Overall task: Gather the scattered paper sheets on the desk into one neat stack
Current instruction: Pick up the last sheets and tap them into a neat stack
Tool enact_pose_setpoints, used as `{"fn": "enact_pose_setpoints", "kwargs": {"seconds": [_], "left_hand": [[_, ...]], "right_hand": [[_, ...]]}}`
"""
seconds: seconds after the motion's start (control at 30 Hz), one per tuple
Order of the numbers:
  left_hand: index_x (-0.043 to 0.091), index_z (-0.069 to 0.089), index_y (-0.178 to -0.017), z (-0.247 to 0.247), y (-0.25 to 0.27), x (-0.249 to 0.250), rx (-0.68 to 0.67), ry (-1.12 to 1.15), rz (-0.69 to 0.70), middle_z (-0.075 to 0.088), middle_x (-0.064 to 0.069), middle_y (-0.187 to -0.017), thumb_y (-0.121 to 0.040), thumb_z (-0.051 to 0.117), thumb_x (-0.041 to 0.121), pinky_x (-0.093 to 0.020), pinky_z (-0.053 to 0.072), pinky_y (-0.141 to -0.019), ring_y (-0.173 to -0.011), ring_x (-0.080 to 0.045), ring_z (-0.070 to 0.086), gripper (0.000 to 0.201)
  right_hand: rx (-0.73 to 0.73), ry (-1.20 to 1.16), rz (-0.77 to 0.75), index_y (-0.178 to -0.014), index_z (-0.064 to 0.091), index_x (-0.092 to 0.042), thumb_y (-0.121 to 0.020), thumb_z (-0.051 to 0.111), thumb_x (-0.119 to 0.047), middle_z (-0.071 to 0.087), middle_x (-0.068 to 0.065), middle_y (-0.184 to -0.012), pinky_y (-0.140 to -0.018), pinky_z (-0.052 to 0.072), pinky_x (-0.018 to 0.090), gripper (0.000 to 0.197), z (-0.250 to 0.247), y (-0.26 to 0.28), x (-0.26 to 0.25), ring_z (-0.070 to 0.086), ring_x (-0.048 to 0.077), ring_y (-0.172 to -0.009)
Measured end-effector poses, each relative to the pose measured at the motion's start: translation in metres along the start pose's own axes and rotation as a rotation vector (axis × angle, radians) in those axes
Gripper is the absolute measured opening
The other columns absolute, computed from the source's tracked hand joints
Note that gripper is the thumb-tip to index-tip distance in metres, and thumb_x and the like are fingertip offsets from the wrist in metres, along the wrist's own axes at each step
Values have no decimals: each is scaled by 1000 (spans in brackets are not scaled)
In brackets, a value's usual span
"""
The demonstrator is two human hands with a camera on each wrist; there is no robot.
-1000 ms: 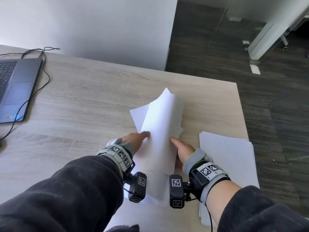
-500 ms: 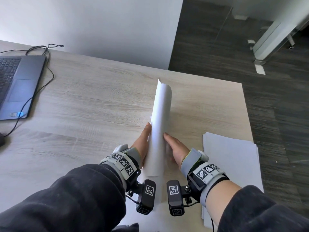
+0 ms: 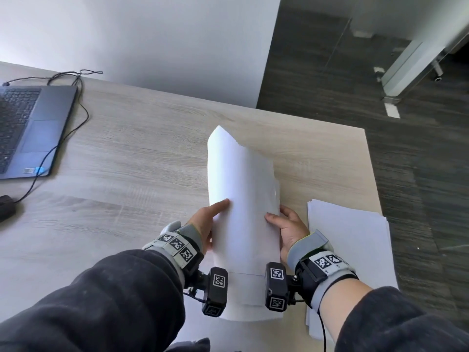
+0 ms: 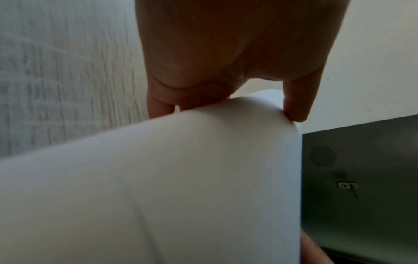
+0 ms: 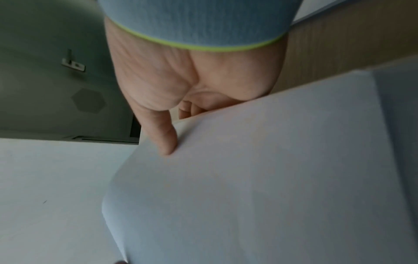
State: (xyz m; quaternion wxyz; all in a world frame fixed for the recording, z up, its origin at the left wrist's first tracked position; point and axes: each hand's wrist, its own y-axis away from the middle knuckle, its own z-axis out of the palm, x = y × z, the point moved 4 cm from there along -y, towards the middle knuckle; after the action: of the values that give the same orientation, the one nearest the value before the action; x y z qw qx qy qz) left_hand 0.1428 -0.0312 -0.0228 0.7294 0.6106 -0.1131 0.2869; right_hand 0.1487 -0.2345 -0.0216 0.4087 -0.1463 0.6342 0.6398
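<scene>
Far left, a laptop (image 3: 28, 128) with a trailing cable (image 3: 58, 138) sits well apart from the action, and a wide run of bare desk (image 3: 132, 153) lies between, the roomiest way to go.

Now the left hand (image 3: 203, 224): thumb on top, fingers curled under, pinching the left side of the bundle of sheets (image 3: 241, 207). The bundle bows upward into an arch, near edges uneven and stepped. The right hand (image 3: 286, 229) pinches the opposite side the same way.

The risk, as I judge it: squeeze inward harder and the arch could crease; loosen a thumb and the inner sheets may slide out and fan across the desk.

Right of that, a second stack (image 3: 350, 245) lies flat beside the right wrist, seemingly reaching the desk's right edge (image 3: 375, 189). A careless sweep that way could nudge sheets over the edge onto the floor (image 3: 418, 174).
</scene>
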Motion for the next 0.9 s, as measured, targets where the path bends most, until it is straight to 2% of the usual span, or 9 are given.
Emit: {"fn": "enact_pose_setpoints", "kwargs": {"seconds": [0.1,0.2,0.27,0.33,0.4,0.47,0.6,0.8,0.9], "left_hand": [[15,64,-125,-16,-3,0,144,-4,71,75,-8,-115,-67,83,47,-44,56,-89,-104,-31,71,69],[18,63,-131,-35,-13,-2,272,19,78,67,-8,-129,-62,83,64,-50,52,-100,-118,-37,64,85],[11,62,-129,-46,-14,2,339,30,89,66,-11,-129,-79,73,59,-52,49,-105,-121,-39,63,71],[11,66,-120,-55,-13,5,382,67,101,71,-10,-112,-88,68,47,-49,54,-94,-97,-33,69,48],[18,66,-115,-59,-14,5,358,73,110,69,-4,-97,-97,64,32,-39,55,-78,-81,-27,65,23],[20,64,-110,-61,-13,5,343,72,123,68,-2,-93,-100,61,22,-34,52,-68,-73,-24,64,11],[17,64,-106,-66,-17,4,383,-2,141,66,-5,-92,-101,58,19,-31,50,-60,-73,-24,64,8],[16,63,-109,-79,-4,9,439,-135,123,64,-8,-90,-104,50,17,-38,56,-63,-81,-28,64,13],[15,64,-115,-99,-1,17,507,-263,96,66,-16,-101,-100,50,14,-57,59,-83,-97,-38,65,20]], "right_hand": [[53,6,-5,-128,51,-13,-76,71,7,69,18,-110,-84,55,57,59,-11,-1,4,69,36,-92],[94,54,-6,-127,53,-13,-73,74,6,70,15,-107,-86,52,62,61,-23,0,8,70,38,-94],[82,97,15,-126,56,-11,-74,75,5,71,16,-107,-87,53,62,58,-27,3,9,70,38,-95],[93,98,36,-125,54,-14,-72,78,4,69,14,-111,-88,53,60,61,-31,3,12,69,37,-97],[115,72,32,-133,48,-18,-64,82,2,66,14,-118,-89,52,61,79,-33,3,13,68,37,-99],[121,30,41,-138,44,-18,-64,80,4,64,16,-121,-89,51,63,86,-34,4,14,68,39,-99],[106,6,78,-139,44,-19,-72,73,10,65,16,-120,-87,51,65,79,-35,9,16,68,40,-99],[134,-20,85,-149,32,-25,-75,69,13,57,17,-131,-87,52,59,91,-43,7,18,66,37,-98],[110,-2,84,-138,48,-16,-78,67,12,65,19,-121,-88,51,61,69,-47,6,18,68,39,-97]]}}
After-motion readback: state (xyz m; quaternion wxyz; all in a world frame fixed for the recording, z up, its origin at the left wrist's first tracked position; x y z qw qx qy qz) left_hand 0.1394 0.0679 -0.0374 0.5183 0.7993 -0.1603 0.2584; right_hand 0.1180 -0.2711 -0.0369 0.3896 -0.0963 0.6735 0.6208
